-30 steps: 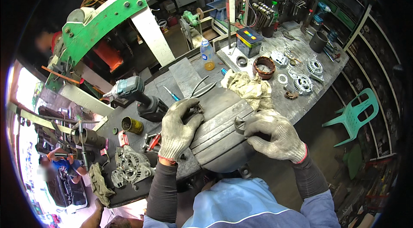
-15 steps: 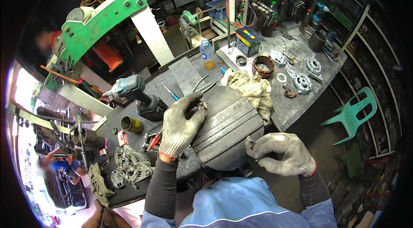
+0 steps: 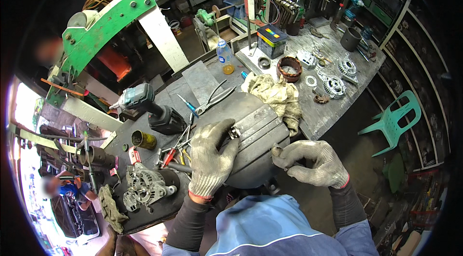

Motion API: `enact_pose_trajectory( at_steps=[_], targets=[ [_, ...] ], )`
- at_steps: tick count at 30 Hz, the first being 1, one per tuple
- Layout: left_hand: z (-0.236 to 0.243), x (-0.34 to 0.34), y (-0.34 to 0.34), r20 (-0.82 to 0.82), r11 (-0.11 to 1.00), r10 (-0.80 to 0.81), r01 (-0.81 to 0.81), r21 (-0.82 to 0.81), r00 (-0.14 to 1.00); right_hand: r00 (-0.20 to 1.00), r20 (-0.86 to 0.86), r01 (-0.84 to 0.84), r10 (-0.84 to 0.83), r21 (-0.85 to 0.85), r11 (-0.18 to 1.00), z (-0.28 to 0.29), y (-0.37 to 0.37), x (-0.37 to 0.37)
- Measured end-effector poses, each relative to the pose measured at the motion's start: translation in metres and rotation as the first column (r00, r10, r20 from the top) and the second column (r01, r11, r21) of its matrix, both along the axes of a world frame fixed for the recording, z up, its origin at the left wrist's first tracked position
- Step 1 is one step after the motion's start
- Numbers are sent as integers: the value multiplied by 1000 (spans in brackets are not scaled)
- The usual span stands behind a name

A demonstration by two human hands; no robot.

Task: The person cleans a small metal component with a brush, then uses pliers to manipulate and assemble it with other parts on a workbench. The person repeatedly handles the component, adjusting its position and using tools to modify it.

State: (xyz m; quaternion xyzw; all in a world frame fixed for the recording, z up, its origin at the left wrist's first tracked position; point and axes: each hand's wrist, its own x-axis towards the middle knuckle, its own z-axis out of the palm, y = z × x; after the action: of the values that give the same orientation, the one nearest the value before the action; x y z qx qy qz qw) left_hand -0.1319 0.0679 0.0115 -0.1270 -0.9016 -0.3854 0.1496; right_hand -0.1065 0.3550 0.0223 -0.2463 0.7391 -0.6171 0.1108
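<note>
My left hand, in a knitted work glove, is closed with a small shiny metal part between thumb and fingers. It is over the left side of a rounded grey stand with raised ridges across its top. My right hand, gloved too, is off the stand's right edge with its thumb and fingers pinched together. Whatever may be in that pinch is too small and dark to make out. Beyond my left hand lie pliers with open handles and a blue-handled screwdriver.
On the left bench are a cordless drill, a yellow tin and an alternator housing. A rag, copper-wound ring, battery and cast covers lie on the right bench. A green chair stands at right.
My left hand has moved right and nearer to me with the small metal part, uncovering the pliers and other tools. My right hand stays pinched in nearly the same place. The view has shifted slightly.
</note>
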Motion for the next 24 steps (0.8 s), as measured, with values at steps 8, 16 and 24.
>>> enact_pose_trajectory(
  at_steps=[8,16,24],
  targets=[
    [1,0,-2,43,999,16,-14,-50,999,999,-38,-30,32,41,999,-3,-3,-5],
    [3,11,-7,5,998,45,-45,-52,999,997,-58,-61,60,-9,998,-4,-6,-6],
    [5,-6,-10,55,998,-58,60,-37,997,989,-53,-138,139,21,990,-2,-18,-10]
  ],
)
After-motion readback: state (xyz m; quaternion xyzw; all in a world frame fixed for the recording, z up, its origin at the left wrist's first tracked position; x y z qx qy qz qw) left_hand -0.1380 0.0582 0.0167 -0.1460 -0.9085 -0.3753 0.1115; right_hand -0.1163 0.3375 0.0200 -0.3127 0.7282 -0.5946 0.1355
